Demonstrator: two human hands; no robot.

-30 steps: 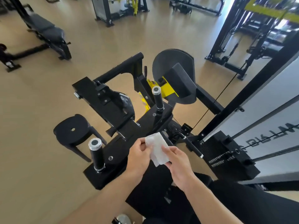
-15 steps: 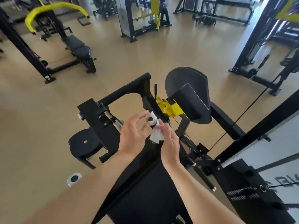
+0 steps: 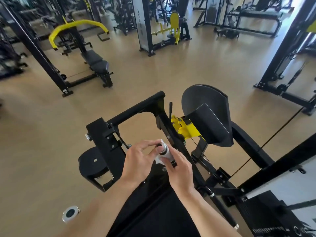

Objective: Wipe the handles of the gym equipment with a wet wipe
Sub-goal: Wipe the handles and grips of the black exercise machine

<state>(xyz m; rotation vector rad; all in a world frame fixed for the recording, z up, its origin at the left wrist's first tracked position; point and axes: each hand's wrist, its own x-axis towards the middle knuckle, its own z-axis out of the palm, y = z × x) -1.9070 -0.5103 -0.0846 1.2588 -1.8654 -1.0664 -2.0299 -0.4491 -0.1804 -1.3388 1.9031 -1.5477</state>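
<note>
Wet wipe (image 3: 165,155) wrapped the upright handle (image 3: 163,145), gripped by the right hand (image 3: 181,171); left hand (image 3: 136,162) pinched the handle's top. A loose wrap might slip off.

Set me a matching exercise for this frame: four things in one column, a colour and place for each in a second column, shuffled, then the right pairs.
Things
1. wet wipe
2. second handle's end cap
3. bracket
4. bench

Colour and place
A. yellow, beside the black pad
B. white, on the handle between the left hand and right hand
C. black, far off, by the curved yellow bar
D. chrome-rimmed, bottom left of the view

Pairs: 1-B, 2-D, 3-A, 4-C
</note>
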